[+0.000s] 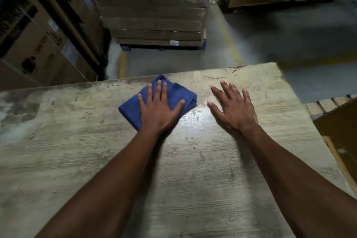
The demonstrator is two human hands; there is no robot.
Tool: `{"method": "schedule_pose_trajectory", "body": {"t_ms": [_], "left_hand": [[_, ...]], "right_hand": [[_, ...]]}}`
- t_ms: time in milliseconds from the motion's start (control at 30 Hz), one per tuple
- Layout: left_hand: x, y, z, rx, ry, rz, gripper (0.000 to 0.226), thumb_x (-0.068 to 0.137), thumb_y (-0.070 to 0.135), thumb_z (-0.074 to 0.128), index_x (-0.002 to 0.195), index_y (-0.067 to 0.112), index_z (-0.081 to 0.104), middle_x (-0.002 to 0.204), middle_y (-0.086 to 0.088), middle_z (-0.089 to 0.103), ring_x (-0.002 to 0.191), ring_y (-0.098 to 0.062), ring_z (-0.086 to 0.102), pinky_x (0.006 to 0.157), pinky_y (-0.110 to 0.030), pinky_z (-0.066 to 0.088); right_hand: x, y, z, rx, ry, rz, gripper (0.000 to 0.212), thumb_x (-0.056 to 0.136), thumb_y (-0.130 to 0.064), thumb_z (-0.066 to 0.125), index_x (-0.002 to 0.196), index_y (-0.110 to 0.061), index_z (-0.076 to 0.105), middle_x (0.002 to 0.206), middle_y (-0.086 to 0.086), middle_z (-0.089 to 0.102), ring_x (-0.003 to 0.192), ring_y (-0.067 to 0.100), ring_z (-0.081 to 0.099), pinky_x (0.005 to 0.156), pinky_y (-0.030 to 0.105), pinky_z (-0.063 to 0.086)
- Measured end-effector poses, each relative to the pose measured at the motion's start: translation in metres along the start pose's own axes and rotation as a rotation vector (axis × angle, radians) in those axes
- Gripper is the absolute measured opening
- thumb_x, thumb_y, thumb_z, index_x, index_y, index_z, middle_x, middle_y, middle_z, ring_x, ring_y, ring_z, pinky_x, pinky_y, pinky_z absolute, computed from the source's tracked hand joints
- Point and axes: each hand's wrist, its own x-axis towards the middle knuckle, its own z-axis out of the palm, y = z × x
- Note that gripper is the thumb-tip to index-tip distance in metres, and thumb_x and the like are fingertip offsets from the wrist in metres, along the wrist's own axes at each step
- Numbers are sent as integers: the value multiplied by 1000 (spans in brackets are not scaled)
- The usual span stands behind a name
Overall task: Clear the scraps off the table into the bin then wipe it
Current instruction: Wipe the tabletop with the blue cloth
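We see our left hand lying flat on a folded blue cloth, fingers straight and spread, palm pressing it onto the table; this grip curls round nothing, it only bears down. The cloth sits near the far edge of the table, its far corner just touching that edge, roughly midway along the part of it we see. Our right hand lies just beside the cloth, apart from it, also flat with fingers straight and splayed, resting on bare wood and holding nothing. Between the two hands the tabletop shines as if damp. The table's surface is worn, pale and stained, with open wood stretching wide to the left of the cloth and back toward us on both sides of the forearms. To the right the table ends in a corner not far beyond the right hand, and its right edge runs back toward us at a slant. Past the far edge lies a grey floor with a yellow line, a wrapped stack of cardboard on a pallet, and cardboard boxes at the left, blurred
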Motion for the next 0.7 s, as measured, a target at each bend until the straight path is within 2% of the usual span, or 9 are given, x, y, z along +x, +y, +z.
{"method": "schedule_pose_trajectory", "body": {"t_ms": [100, 200, 333, 567, 700], "left_hand": [[-67, -8, 3, 22, 0, 30, 99, 96, 89, 11, 173, 30, -9, 181, 9, -14, 165, -19, -21, 132, -59, -9], [-96, -16, 2, 42, -25, 49, 99, 96, 90, 13, 172, 31, -11, 180, 11, -16, 164, -17, -23, 132, -59, -9], [-69, -20, -1, 32, -18, 25, 99, 94, 92, 11, 172, 34, -11, 180, 13, -16, 165, -17, -20, 131, -59, -11], [54, -36, -17, 20, 4, -98, 105, 91, 93, 8, 174, 30, 0, 182, 8, -6, 167, -21, -10, 131, -64, -6], [54, -38, -15, 36, -17, -65, 103, 94, 91, 8, 174, 27, 0, 182, 5, -8, 167, -23, -11, 132, -62, -4]], "right_hand": [[3, -22, -6, 55, -15, 89, 80, 101, -80, 17, 168, -36, 24, 181, 3, 10, 167, 26, 6, 132, 60, -1], [6, -56, -9, 141, 31, 189, 82, 100, -78, 21, 160, -25, 38, 177, 15, 20, 165, 32, 13, 133, 59, 3], [4, -65, 9, 55, 66, 211, 78, 104, -72, 21, 170, -30, 24, 180, 16, 9, 167, 32, 4, 133, 58, -2], [6, -60, 16, 34, 92, 199, 75, 106, -71, 19, 169, -31, 22, 180, 16, 8, 167, 32, 3, 133, 58, 0], [5, -59, 14, 50, 106, 202, 72, 107, -69, 18, 169, -33, 23, 180, 15, 7, 168, 30, 2, 134, 57, -1]]}}
